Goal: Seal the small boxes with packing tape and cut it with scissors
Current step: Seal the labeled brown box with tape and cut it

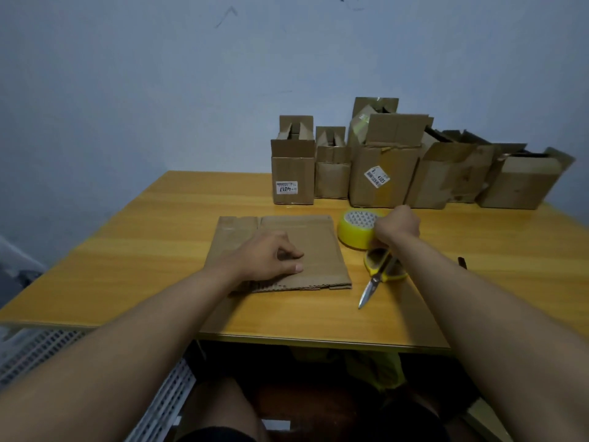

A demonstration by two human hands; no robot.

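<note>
Our knees (220,406) sat nearest, under the tabletop (134,250). We had a flattened box (312,247) lying on the wood before us, and our left hand (266,256) rested on it, fingers curled under, holding nothing. Just to its right stood the yellow tape roll (352,232); our right hand (396,226) reached over it, and we could not tell whether it gripped the roll. Yellow-handled scissors (377,272) lay closed below that hand, blades toward us. Along the far edge stood a row of small boxes (382,173), flaps up, against the wall (127,90).
</note>
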